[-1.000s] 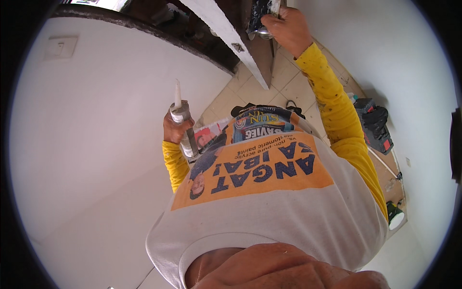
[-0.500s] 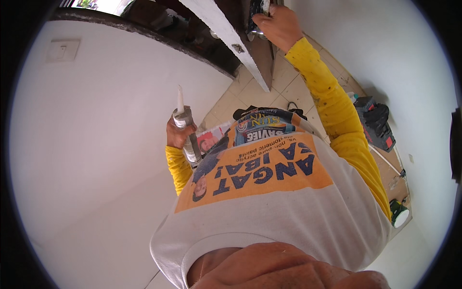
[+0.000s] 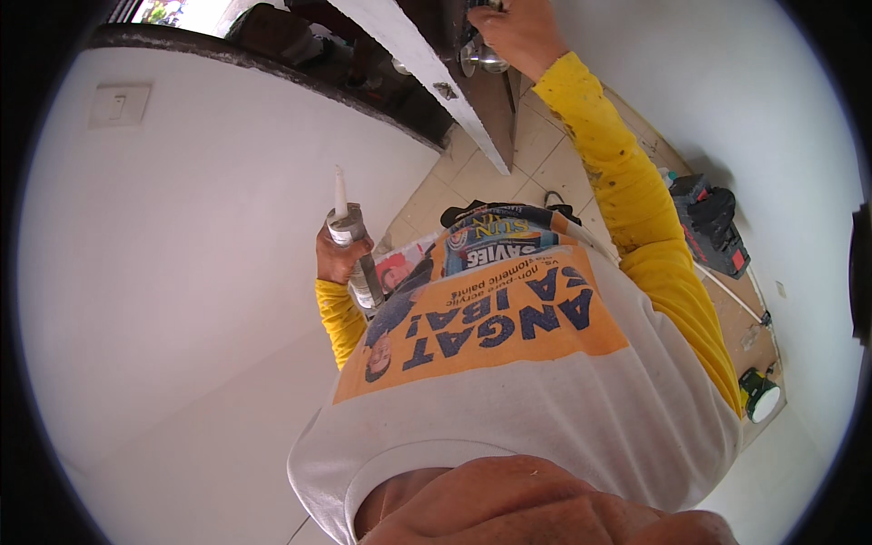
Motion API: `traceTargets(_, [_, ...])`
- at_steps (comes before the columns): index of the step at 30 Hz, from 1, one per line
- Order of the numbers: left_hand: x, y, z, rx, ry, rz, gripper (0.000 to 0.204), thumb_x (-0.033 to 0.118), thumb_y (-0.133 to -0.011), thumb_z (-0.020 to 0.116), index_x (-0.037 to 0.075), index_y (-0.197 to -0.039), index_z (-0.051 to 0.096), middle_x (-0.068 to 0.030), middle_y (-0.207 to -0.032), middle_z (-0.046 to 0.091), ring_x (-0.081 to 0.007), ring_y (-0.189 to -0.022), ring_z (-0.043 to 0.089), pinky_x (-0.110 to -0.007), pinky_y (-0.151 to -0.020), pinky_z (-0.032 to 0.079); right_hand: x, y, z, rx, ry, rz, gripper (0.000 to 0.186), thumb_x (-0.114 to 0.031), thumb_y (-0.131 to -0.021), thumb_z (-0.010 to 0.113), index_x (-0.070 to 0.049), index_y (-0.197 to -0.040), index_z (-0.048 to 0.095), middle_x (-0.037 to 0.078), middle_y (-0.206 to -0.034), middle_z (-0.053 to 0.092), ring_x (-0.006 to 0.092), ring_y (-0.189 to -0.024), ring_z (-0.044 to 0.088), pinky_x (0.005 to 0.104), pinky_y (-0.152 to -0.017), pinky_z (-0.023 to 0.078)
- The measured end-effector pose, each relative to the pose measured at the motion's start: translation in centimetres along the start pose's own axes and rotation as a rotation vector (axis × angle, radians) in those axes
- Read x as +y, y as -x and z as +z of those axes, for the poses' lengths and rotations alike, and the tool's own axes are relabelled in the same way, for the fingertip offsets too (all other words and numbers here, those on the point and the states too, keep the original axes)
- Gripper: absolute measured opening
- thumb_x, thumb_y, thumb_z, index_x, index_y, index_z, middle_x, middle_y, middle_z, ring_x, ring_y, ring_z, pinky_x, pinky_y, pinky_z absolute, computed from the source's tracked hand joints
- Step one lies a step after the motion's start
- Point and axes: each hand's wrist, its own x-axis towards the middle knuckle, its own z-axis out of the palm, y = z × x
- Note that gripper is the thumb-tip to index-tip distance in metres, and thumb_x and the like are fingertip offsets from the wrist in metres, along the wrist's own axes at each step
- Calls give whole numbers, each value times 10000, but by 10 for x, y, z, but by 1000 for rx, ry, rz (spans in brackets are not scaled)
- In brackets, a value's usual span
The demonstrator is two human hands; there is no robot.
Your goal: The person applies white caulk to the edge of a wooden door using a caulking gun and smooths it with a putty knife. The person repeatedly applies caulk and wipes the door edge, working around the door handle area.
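Note:
My left hand [image 3: 341, 254] is wrapped round a caulking gun with a grey sealant tube [image 3: 365, 280] in it, held upright beside my shirt. Its pale nozzle [image 3: 340, 193] points up, away from me. At the top of the view, my right hand [image 3: 522, 38] reaches out to the dark door [image 3: 490, 95], just above a shiny round doorknob [image 3: 490, 62]. The fingers there are closed on a small dark object, mostly cut off by the picture's upper rim. A white, rough-painted door edge [image 3: 413, 54] with a latch hole runs just left of that hand.
A white wall with a light switch [image 3: 118, 105] fills the left side, topped by a dark ledge [image 3: 245, 59]. Along the right wall, on the tiled floor [image 3: 545, 150], stand a black-and-red tool bag [image 3: 710, 225], a pole [image 3: 729, 292] and a small white-lidded pail [image 3: 761, 400].
My right hand has moved slightly up and away from me, and more of the doorknob shows below it. The left hand with the caulking gun has barely shifted.

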Motion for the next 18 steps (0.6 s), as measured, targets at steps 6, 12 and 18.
traceTargets(6, [1,-3,-8,-11,-53,10,547,15,-658,741,-18,-1189,615,-27,-833,645,-123,-728,610,-278,-694,528,0,14,3,-13,14,-36,341,-258,-835,633,76,-768,629,301,-753,627,468,-726,633,491,-689,516])
traceTargets(12, [5,-1,-5,-7,-72,-4,538,16,-657,742,-16,-1180,616,-21,-838,637,-120,-724,600,-275,-693,523,9,13,13,-10,48,-70,346,-278,-867,642,66,-828,655,267,-782,664,400,-707,666,436,-704,544])
traceTargets(18, [3,0,1,-20,-62,9,529,6,-659,736,-17,-1173,613,-23,-840,643,-121,-725,607,-278,-696,529,-1,14,-5,42,-160,29,286,-214,-850,616,56,-759,598,278,-652,584,418,-601,611,478,-567,483])
